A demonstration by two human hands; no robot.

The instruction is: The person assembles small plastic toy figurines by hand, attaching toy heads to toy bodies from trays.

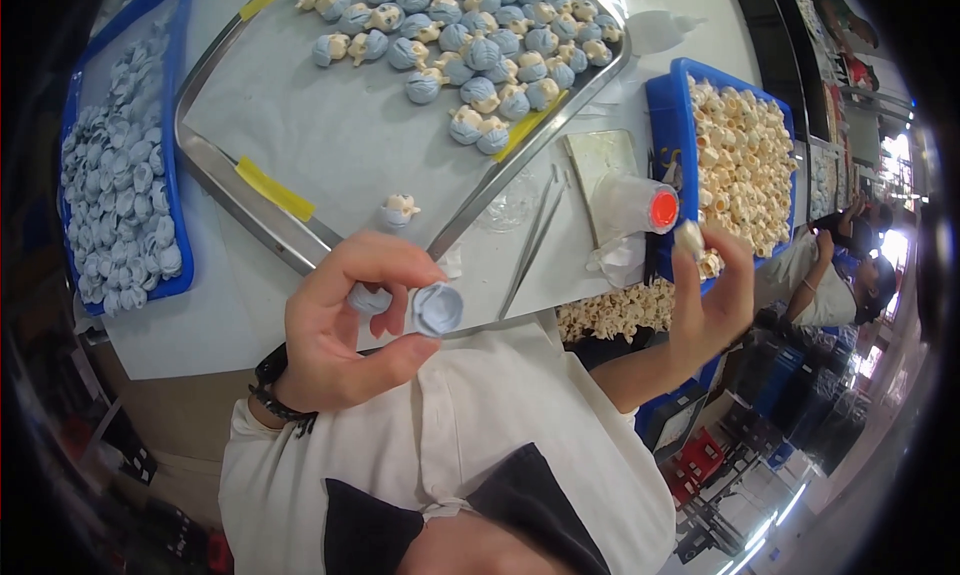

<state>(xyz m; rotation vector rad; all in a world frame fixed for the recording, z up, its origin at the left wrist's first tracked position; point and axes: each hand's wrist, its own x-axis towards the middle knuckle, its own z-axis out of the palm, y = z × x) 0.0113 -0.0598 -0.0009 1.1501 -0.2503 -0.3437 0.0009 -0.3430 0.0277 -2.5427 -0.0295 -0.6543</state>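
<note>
My left hand pinches a hollow blue-grey doll hair piece between thumb and forefinger, its open side showing. A second blue-grey piece is tucked behind the curled fingers, partly hidden. Raised at the right, my right hand grips a small cream doll head piece between thumb and fingertip. One joined doll head, cream below and blue-grey hair, lies at the near corner of the metal tray. Many more joined doll heads crowd the tray's far side.
A blue bin of blue-grey hair pieces stands at left; another blue bin of cream pieces stands at right. Between tray and right bin are tweezers and a clear cup with a red-orange end. Other people sit far right.
</note>
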